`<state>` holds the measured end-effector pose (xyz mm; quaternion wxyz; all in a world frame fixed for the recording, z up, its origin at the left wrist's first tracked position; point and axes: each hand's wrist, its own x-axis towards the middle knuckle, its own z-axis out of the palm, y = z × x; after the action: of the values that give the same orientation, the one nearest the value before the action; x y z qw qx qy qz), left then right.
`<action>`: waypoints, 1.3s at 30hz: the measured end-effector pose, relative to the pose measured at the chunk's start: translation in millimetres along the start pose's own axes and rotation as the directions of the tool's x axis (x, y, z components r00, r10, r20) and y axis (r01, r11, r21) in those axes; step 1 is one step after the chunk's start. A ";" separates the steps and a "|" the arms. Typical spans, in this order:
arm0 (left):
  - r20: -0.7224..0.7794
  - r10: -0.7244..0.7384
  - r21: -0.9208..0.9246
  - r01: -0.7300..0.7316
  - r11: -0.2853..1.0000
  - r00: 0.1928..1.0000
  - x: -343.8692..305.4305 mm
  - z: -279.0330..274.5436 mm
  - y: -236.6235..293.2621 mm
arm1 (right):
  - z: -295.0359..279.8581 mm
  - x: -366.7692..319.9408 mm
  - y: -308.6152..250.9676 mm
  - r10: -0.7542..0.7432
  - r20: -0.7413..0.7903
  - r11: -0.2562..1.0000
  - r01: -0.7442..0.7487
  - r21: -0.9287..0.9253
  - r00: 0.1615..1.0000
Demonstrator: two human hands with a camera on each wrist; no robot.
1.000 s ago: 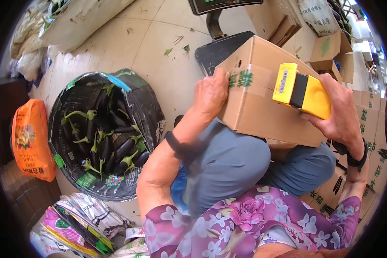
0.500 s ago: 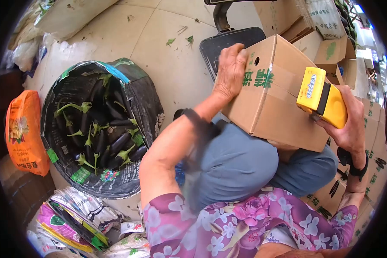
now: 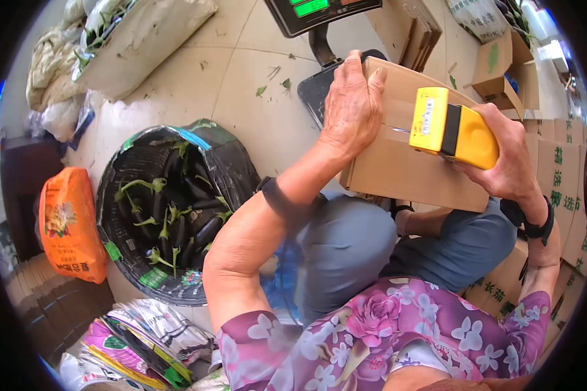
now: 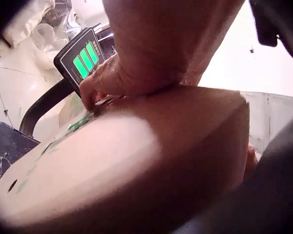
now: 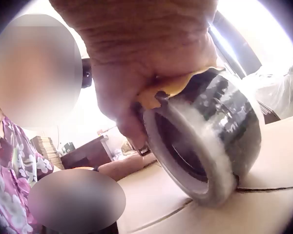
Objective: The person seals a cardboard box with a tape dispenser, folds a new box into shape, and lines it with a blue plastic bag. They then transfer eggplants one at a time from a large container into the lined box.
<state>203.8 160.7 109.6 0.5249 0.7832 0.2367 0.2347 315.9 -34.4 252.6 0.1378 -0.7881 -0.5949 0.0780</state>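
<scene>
A cardboard box [image 3: 407,163] lies tilted over the person's knees. The left hand [image 3: 353,107] grips its upper left edge, thumb on the top face; in the left wrist view the bent fingers of the left hand [image 4: 132,68] touch the box [image 4: 112,146] near green print. The right hand [image 3: 507,153] holds a yellow tape dispenser [image 3: 479,138] on the top face, close to the seam. From the right wrist, a wide roll of clear tape [image 5: 234,131] shows beneath the right hand [image 5: 146,63], against the box [image 5: 278,161]; its fingertips are partly hidden.
A black tub [image 3: 120,274] of eggplants stands left, beside an orange bag [image 3: 72,228]. Beyond the box is a scale [image 3: 313,94] with a lit display. Printed cartons [image 3: 561,169] lie right, an open box [image 3: 502,68] upper right, and folded sacks [image 3: 137,345] lower left.
The box has turned, so its printed side with the hole no longer shows in the head view. The left hand has shifted farther over its edge; the right hand still holds the dispenser against it.
</scene>
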 end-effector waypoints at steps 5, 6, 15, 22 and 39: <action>0.148 -0.128 0.155 0.105 0.982 0.981 4.6 4.1 22.5 | 2.0 -12.0 9.3 -0.052 -0.086 0.995 0.059 0.079 0.995; 0.147 -0.122 0.202 0.091 0.975 0.981 5.4 6.4 23.9 | -0.1 -13.2 8.9 -0.028 -0.055 0.996 0.033 0.083 0.998; 0.168 -0.135 0.539 0.023 0.842 0.977 15.0 -0.1 20.5 | -13.6 -23.4 22.5 -0.070 -0.041 0.996 0.072 0.045 0.997; 0.167 -0.123 0.539 0.014 0.842 0.978 16.1 -1.4 1.9 | -29.7 -101.9 79.4 0.057 -0.052 0.997 -0.054 0.057 0.997; 0.144 -0.110 0.536 0.016 0.844 0.983 16.6 -16.4 5.7 | 38.1 -170.6 137.6 0.323 -0.053 0.899 -0.289 0.328 0.945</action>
<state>207.3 180.7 122.4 0.3130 0.9066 0.2728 0.0750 383.3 -228.3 166.8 0.2795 -0.8425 -0.4350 0.1512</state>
